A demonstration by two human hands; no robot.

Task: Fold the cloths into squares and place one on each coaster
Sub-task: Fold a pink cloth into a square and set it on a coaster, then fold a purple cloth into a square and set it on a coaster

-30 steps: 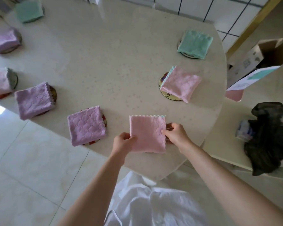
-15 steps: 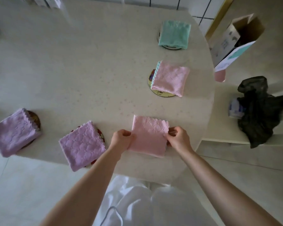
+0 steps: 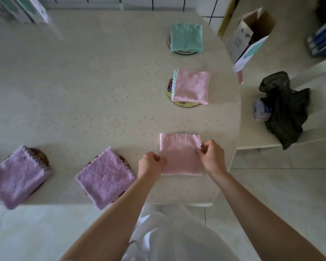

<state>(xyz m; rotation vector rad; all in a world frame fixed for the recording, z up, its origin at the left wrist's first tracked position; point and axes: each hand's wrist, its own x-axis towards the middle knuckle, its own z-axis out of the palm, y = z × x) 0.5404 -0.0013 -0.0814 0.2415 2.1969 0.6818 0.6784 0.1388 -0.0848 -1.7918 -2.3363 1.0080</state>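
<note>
A folded pink cloth [image 3: 180, 154] lies flat near the table's front edge. My left hand [image 3: 151, 163] pinches its left edge and my right hand [image 3: 212, 156] pinches its right edge. Whatever lies under it is hidden. Further back, a second pink cloth [image 3: 191, 87] rests on a gold-rimmed coaster [image 3: 184, 104], and a green cloth [image 3: 186, 38] covers a coaster [image 3: 183, 52]. To the left, two purple cloths [image 3: 104, 178] [image 3: 17, 178] sit on coasters [image 3: 125, 161] [image 3: 40, 156].
The pale round table [image 3: 83, 91] ends just right of my right hand. Beyond that edge stand a white bench [image 3: 320, 117] with a black bag [image 3: 284, 110] and an open cardboard box [image 3: 250, 34]. Boxes [image 3: 21, 8] stand at the far left.
The view has swung right, so the far-left cloths have left the frame. Both hands still hold the pink cloth by its sides, and it now lies squarer to the table edge.
</note>
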